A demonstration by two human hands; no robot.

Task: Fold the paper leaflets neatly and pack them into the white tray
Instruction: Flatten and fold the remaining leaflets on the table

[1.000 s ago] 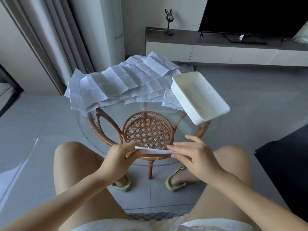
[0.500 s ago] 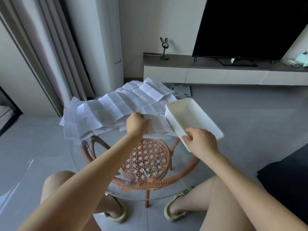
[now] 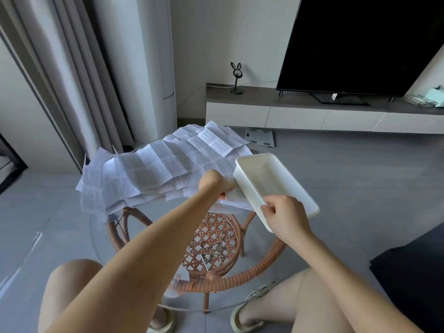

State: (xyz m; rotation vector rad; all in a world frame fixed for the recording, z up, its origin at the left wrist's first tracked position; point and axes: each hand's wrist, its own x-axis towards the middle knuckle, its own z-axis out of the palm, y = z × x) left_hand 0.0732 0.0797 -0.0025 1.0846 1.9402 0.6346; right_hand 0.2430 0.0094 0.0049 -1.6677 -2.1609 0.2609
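Leaflets (image 3: 153,169) lie spread at far left; the left hand (image 3: 215,182) grips a folded leaflet (image 3: 234,194) just beside the white tray (image 3: 271,174), and the right hand (image 3: 286,217) clasps its near rim.

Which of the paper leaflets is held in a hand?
The small folded leaflet gripped by the left hand, close beside the white tray. The other leaflets lie spread open in a pile behind it.

Leaflets (image 3: 153,174): printed, creased sheets heaped open across tabletop's (image 3: 101,248) far left. White tray (image 3: 271,179): rectangular, right edge, near end in my right hand (image 3: 286,217).
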